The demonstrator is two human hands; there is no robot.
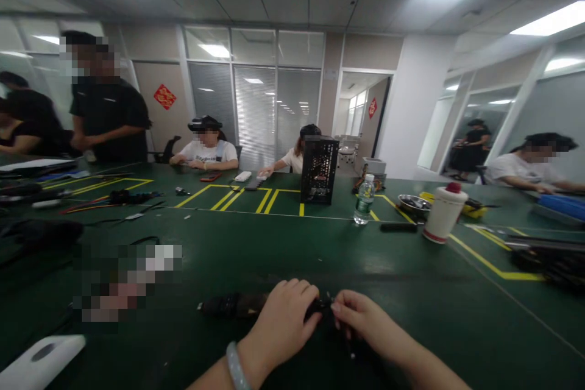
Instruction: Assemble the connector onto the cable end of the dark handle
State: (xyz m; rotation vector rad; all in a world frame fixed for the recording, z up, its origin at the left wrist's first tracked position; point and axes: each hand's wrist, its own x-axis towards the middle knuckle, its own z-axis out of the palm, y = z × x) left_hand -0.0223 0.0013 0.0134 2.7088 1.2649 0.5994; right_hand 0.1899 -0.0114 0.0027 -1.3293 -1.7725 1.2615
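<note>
My left hand point(282, 320) is closed over a long dark object point(233, 304) that lies on the green table point(292, 250) at the near edge; a pale bracelet is on that wrist. My right hand point(363, 320) pinches the right end of the same dark object, its fingers pressed together against my left hand's fingertips. The part under the hands is hidden. I cannot make out what the object is.
A black perforated case point(319, 169), a water bottle point(364, 199), a white container with a red cap point(443, 213) and a metal bowl point(412, 203) stand further back. Yellow tape lines mark the table. Cables and tools lie at left. A white device point(41, 361) lies near left. Several people sit or stand around.
</note>
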